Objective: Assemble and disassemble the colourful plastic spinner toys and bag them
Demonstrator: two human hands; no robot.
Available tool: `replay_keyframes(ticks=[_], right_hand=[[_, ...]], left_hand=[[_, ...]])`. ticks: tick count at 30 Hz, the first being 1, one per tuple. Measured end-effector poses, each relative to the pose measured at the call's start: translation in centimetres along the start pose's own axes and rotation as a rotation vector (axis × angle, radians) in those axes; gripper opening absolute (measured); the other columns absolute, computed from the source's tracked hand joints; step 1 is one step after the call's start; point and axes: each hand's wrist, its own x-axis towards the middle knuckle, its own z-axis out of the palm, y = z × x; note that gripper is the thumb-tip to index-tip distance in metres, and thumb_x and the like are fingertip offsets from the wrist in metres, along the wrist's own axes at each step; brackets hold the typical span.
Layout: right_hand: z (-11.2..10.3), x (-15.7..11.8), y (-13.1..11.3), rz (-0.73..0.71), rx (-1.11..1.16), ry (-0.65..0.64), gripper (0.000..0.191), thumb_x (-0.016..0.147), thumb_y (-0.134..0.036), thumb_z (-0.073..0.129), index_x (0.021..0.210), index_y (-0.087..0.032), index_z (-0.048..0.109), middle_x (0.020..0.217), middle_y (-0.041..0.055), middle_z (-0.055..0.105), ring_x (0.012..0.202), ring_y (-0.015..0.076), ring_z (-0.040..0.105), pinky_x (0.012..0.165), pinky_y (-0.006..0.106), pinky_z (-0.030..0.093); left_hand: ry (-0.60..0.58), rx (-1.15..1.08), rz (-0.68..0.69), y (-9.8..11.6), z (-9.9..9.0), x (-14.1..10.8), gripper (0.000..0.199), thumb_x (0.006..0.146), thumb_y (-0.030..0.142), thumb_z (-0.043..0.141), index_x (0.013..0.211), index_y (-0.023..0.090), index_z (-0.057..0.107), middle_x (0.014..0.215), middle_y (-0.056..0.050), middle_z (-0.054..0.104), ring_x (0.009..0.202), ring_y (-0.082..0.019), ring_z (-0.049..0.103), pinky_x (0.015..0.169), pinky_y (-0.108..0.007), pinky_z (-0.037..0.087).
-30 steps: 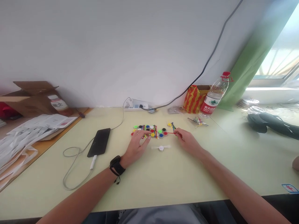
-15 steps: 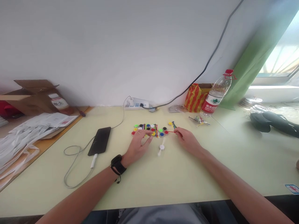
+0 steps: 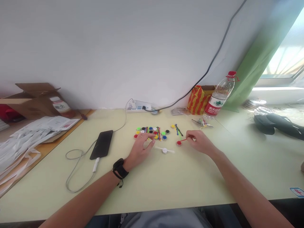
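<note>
My right hand (image 3: 196, 139) is closed in a pinch on the end of a thin red stick (image 3: 183, 139). The stick's other end touches a small red disc (image 3: 178, 143) on the table. My left hand (image 3: 142, 144) rests with its fingers apart, partly covering several small coloured discs (image 3: 151, 131). In front of it lies a white disc (image 3: 164, 151) with a blurred white stick across its top. Loose coloured sticks (image 3: 178, 130) lie beyond the red disc, and more sticks (image 3: 159, 133) lie among the discs.
A phone (image 3: 101, 144) on a charging cable lies at the left. Behind are a power strip (image 3: 137, 106), a striped paper bag (image 3: 198, 99) and a water bottle (image 3: 218, 98). Plastic packets (image 3: 203, 123) lie near the bottle. A dark tool-like object (image 3: 277, 123) is at the right.
My right hand has moved right and nearer with the red stick, and the red disc has shifted the same way. The white stick on the white disc has turned sideways. My left hand stays put.
</note>
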Motion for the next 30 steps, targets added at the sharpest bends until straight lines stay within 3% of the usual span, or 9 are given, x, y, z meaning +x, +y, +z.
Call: replay_keyframes(ticks=[5,9,12,17,23,27,30], right_hand=[[-0.9,-0.9,-1.4,0.007,0.176,-0.287,0.017,0.077,-0.011,0.047,0.068,-0.021,0.056,0.066,-0.0018,0.057,0.063,0.0145,0.049,0.060,0.027,0.038],[-0.3,-1.7,-4.2,-0.008,0.357,-0.572,0.024,0.076,-0.006,0.047,0.077,-0.020,0.066,0.077,0.0006,0.069,0.071,0.0161,0.061,0.065,0.027,0.045],[0.0,-1.9,-5.5,-0.023,0.491,-0.656,0.023,0.081,-0.006,0.049,0.083,-0.020,0.067,0.084,0.0029,0.073,0.079,0.0179,0.066,0.071,0.029,0.049],[-0.7,-1.6,-5.3,-0.029,0.635,-0.587,0.009,0.093,-0.021,0.059,0.092,-0.020,0.068,0.087,0.0045,0.070,0.078,0.0170,0.062,0.072,0.030,0.048],[-0.2,-1.5,-4.7,0.110,0.664,-0.403,0.014,0.097,-0.033,0.063,0.102,-0.020,0.064,0.087,0.0052,0.069,0.077,0.0167,0.060,0.064,0.028,0.044],[0.7,-1.3,-4.7,0.031,0.579,-0.255,0.014,0.101,-0.029,0.053,0.104,-0.022,0.065,0.090,0.0039,0.064,0.081,0.0170,0.058,0.071,0.030,0.046],[1.6,-1.5,-4.8,-0.099,0.453,-0.237,0.033,0.103,-0.018,0.039,0.116,-0.025,0.069,0.092,0.0033,0.059,0.084,0.0170,0.055,0.078,0.031,0.046]], left_hand=[[0.000,0.008,0.016,0.3,-0.1,0.0,0.017,0.101,0.026,0.058,0.116,0.026,0.067,0.119,-0.004,0.070,0.115,-0.024,0.060,0.099,-0.041,0.048],[-0.007,0.012,0.037,0.4,-0.2,-0.1,0.016,0.100,0.025,0.058,0.114,0.026,0.067,0.114,-0.004,0.071,0.113,-0.023,0.061,0.101,-0.042,0.048],[-0.007,0.026,0.030,0.3,-0.1,-0.2,0.016,0.100,0.025,0.059,0.114,0.026,0.068,0.112,-0.003,0.071,0.111,-0.023,0.062,0.101,-0.042,0.047],[-0.020,0.025,0.037,0.4,-0.1,-0.2,0.017,0.100,0.025,0.060,0.115,0.027,0.068,0.111,-0.003,0.072,0.112,-0.023,0.061,0.101,-0.042,0.047],[-0.020,0.016,0.047,0.5,-0.1,-0.2,0.017,0.099,0.024,0.060,0.113,0.027,0.068,0.109,-0.003,0.072,0.110,-0.023,0.063,0.097,-0.040,0.049],[-0.041,0.005,0.063,0.6,-0.1,-0.2,0.015,0.100,0.025,0.060,0.111,0.027,0.069,0.106,-0.003,0.073,0.107,-0.023,0.064,0.096,-0.040,0.049],[-0.067,0.000,0.085,0.9,-0.2,-0.3,0.012,0.100,0.027,0.059,0.105,0.025,0.070,0.104,-0.003,0.074,0.103,-0.023,0.064,0.096,-0.041,0.049]])
